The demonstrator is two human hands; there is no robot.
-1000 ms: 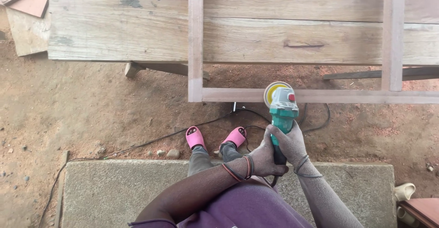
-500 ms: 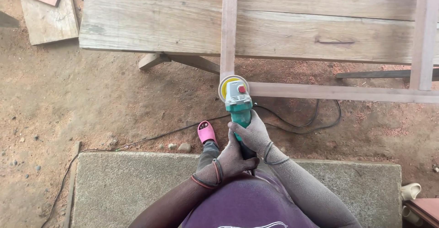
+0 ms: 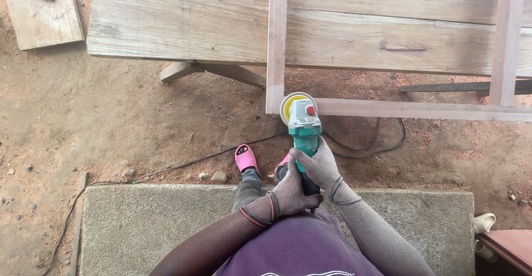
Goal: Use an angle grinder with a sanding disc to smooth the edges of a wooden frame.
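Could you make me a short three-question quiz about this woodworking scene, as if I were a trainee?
1. True or false: both hands grip the green angle grinder.
2. What does the grinder's yellow disc meet? A) the corner of the wooden frame; B) the concrete slab; C) the black cable.
3. Fill in: the person wears ___ sandals.

Key:
1. True: the left hand holds the rear and the right hand holds the body just ahead of it.
2. A.
3. Pink.
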